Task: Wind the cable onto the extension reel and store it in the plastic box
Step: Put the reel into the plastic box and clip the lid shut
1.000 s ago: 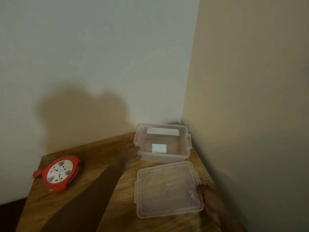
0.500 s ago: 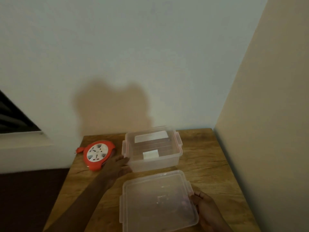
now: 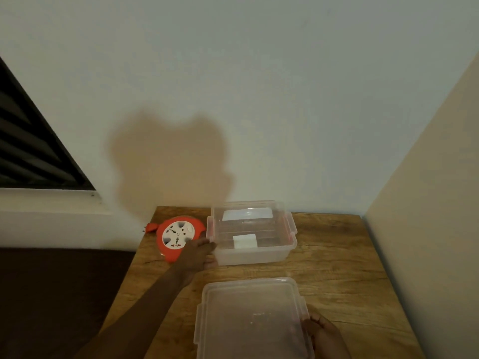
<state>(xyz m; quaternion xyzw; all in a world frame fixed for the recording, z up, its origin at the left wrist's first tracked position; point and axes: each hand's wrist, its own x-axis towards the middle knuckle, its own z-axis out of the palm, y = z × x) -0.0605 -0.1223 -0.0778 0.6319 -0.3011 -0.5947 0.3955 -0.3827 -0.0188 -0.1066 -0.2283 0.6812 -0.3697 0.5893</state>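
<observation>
An orange extension reel (image 3: 178, 237) with a white socket face lies flat at the table's far left, its orange plug (image 3: 149, 228) sticking out to the left. Right beside it stands the clear plastic box (image 3: 252, 251), open, with white labels showing through its walls. My left hand (image 3: 198, 255) grips the box's front left corner, between box and reel. The clear lid (image 3: 250, 320) lies flat near the front edge. My right hand (image 3: 322, 335) holds the lid's right rim. No loose cable shows.
The wooden table (image 3: 337, 268) fills a corner: a white wall behind, a beige wall (image 3: 427, 203) along the right side. A dark louvred window (image 3: 31, 151) is at the left. Dark floor lies left of the table.
The view has swung left and downward, so the window has come into sight. My left hand stays at the box's left corner and my right hand stays on the lid.
</observation>
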